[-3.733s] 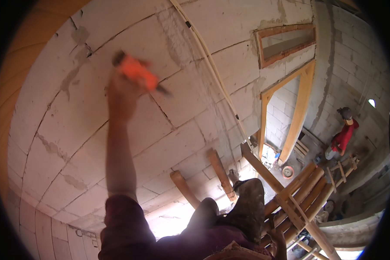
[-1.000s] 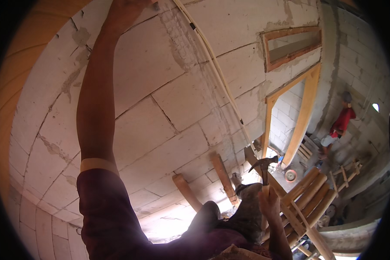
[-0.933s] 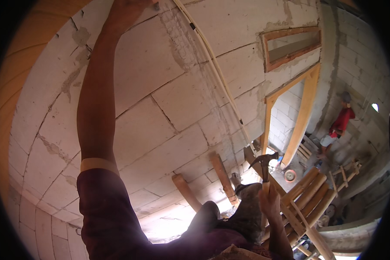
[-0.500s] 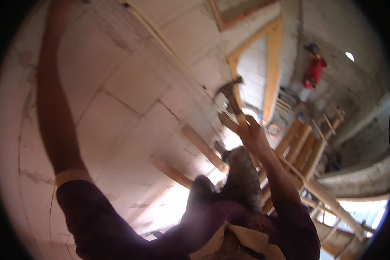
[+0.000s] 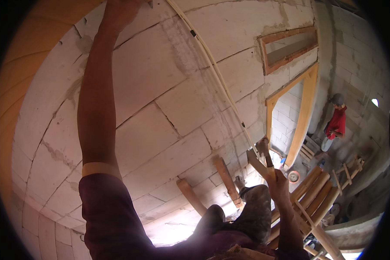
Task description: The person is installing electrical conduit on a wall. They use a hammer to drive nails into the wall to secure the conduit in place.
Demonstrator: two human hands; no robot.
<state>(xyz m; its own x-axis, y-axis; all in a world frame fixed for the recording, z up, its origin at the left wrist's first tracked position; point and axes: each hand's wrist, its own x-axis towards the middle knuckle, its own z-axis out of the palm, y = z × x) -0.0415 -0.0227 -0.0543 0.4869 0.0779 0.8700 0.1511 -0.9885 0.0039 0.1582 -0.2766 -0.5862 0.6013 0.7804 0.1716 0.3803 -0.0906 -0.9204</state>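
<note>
My left arm reaches up along the pale block wall [image 5: 147, 86], and my left hand [image 5: 122, 15] is near the upper end of a white cable [image 5: 214, 67]. The picture's top edge cuts off part of its fingers. They look closed, and a small grey tip shows beside them, too little to name. Lower and to the right, my right hand [image 5: 280, 187] is wrapped round the handle of a hammer [image 5: 263, 148]. The hammer's dark head points up, near the cable's lower end and a wooden piece [image 5: 256, 164]. Dark clips [image 5: 193, 33] sit along the cable.
Two more wooden pieces [image 5: 190, 196] jut out by the wall beside my knees. Timber poles [image 5: 312, 190] lie at the lower right. Beyond them are a wooden door frame [image 5: 307, 110], a small window frame [image 5: 264, 54] and a person in a red shirt [image 5: 337, 121].
The view has swung, so the wall and door frame sit lower and further right. More of my left hand shows at the top. The hammer stays in my right hand, its head turned differently.
</note>
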